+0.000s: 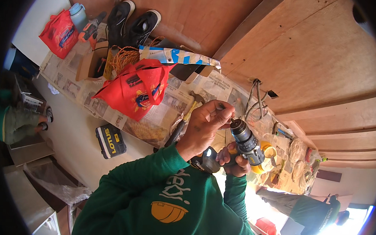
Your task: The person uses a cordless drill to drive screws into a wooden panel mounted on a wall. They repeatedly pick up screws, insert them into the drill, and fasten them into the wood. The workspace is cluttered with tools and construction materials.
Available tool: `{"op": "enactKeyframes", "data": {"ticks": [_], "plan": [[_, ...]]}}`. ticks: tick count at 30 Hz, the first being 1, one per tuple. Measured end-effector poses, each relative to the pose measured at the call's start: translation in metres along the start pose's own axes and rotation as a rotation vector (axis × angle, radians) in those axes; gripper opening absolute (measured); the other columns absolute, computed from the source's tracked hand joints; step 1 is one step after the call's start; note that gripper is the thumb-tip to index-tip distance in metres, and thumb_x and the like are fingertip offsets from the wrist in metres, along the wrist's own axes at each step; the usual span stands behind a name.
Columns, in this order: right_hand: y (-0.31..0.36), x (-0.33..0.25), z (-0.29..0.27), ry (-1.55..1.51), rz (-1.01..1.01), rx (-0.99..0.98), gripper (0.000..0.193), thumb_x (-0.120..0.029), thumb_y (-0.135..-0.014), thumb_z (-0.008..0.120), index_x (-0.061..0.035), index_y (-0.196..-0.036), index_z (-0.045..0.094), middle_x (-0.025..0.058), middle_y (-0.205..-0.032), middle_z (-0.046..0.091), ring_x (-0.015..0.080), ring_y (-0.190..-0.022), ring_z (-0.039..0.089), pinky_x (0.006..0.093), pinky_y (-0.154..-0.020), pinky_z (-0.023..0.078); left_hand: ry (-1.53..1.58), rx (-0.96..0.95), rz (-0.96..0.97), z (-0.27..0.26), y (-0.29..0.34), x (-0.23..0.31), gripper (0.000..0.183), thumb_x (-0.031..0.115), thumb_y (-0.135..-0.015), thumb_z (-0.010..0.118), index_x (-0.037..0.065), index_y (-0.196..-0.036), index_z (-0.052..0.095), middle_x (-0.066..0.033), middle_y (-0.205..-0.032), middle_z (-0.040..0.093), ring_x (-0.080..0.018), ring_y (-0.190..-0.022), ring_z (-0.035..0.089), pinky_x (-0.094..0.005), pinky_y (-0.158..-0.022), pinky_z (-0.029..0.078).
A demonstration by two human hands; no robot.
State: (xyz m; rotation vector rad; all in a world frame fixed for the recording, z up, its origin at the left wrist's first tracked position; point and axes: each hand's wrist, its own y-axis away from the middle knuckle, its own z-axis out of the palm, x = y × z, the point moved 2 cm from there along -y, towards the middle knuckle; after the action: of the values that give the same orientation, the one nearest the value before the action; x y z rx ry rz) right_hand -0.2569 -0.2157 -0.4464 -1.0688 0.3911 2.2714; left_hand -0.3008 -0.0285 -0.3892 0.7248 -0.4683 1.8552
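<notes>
My right hand (235,162) is wrapped round the handle of a black and yellow cordless drill (250,146). The drill's chuck points up and to the left. At the chuck's mouth, the thumb and fingers of my left hand (208,126) are pinched together; what they hold, if anything, is too small to make out. Behind my left wrist, a hammer (193,102) lies on the newspaper-covered table (174,104). A red cloth bag (134,88) stands on the table to the left of my hands.
Grey cable (256,101) hangs from a hole in the wooden wall. Shoes (143,26), an orange-black drill (91,30) and a second red bag (60,34) stand at the far left. A black tool case (110,140) lies on the floor. One person (318,211) is at right, another (22,118) at left.
</notes>
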Motion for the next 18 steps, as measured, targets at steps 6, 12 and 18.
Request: {"op": "enactKeyframes", "data": {"ticks": [6, 12, 18], "plan": [[-0.0029, -0.0003, 0.0010, 0.013, 0.005, -0.004, 0.047, -0.032, -0.077, 0.066, -0.0023, -0.109, 0.051, 0.0059, -0.068, 0.056, 0.0225, -0.063, 0.060, 0.0381, -0.068, 0.049, -0.142, -0.048, 0.059, -0.0054, -0.0029, -0.0010, 0.023, 0.025, -0.097, 0.064, 0.006, -0.108, 0.063, -0.0037, -0.101, 0.064, -0.0091, -0.092, 0.060, -0.0260, -0.083, 0.051], [-0.0054, -0.0002, 0.0025, 0.010, 0.019, -0.009, 0.047, -0.032, -0.077, 0.066, -0.0019, -0.109, 0.051, 0.0062, -0.069, 0.056, 0.0225, -0.063, 0.060, 0.0382, -0.068, 0.049, -0.196, -0.013, 0.053, 0.0007, 0.0017, -0.0008, 0.026, 0.027, -0.097, 0.065, 0.006, -0.111, 0.064, -0.0036, -0.104, 0.065, -0.0080, -0.093, 0.058, -0.0250, -0.082, 0.046], [-0.0049, -0.0018, 0.0026, -0.026, 0.045, -0.028, 0.050, -0.030, -0.076, 0.069, -0.0012, -0.114, 0.052, 0.0070, -0.073, 0.057, 0.0229, -0.067, 0.060, 0.0386, -0.075, 0.049, 0.046, -0.093, -0.106, -0.0001, 0.0052, -0.0052, 0.052, 0.051, -0.102, 0.041, 0.009, -0.129, 0.055, -0.0055, -0.121, 0.062, -0.0127, -0.112, 0.055, -0.0333, -0.091, 0.044]]}}
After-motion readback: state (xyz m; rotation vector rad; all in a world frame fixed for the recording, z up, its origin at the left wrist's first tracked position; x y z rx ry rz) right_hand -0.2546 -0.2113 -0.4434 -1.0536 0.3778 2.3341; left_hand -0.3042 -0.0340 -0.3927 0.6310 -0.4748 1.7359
